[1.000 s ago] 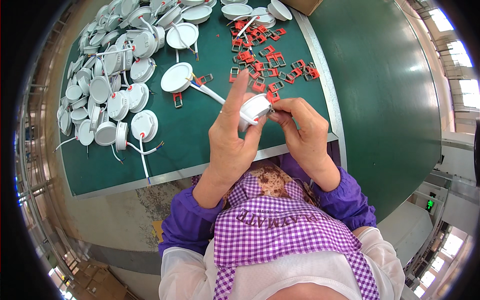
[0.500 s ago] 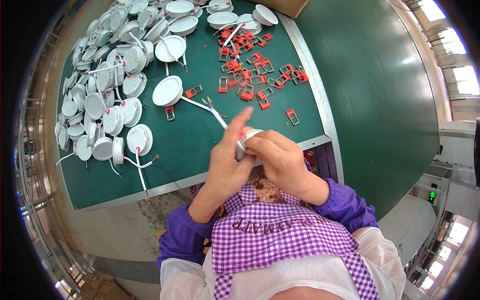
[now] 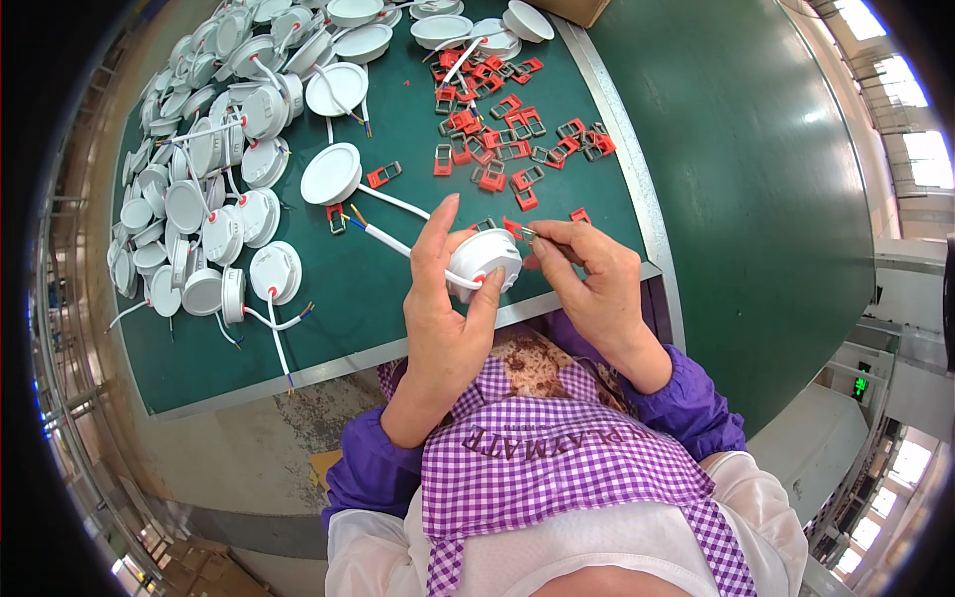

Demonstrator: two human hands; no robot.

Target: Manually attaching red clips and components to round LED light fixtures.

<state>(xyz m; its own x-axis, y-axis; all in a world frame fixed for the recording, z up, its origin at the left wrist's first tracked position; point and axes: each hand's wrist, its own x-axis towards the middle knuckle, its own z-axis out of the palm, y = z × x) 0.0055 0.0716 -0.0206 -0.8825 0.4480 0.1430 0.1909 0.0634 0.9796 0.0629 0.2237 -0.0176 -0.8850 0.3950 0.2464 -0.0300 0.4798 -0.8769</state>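
Observation:
My left hand (image 3: 438, 294) is wrapped round a white round lamp (image 3: 487, 261), its thumb beside the red cable entry. A white cable (image 3: 383, 237) with bared brown and blue wire ends leaves the lamp to the left. My right hand (image 3: 587, 279) pinches a red and metal clip (image 3: 514, 229) between thumb and fingertips at the lamp's far right edge. Another metal clip (image 3: 481, 226) shows just behind the lamp; whether it is on the lamp or the table, I cannot tell. Past my left hand, another white lamp (image 3: 331, 174) lies on the table.
Many white lamps with cables (image 3: 224, 234) are heaped on the left of the green table (image 3: 328, 289). Loose red clips (image 3: 492, 139) are scattered at the far right. A metal edge strip (image 3: 637, 189) borders a second green surface (image 3: 736, 199). A cardboard box (image 3: 572, 10) stands at the back.
The lamp, earlier mostly covered by both hands, has turned and shows its side. My right hand has moved right, away from my left, and a red clip now shows in its fingertips.

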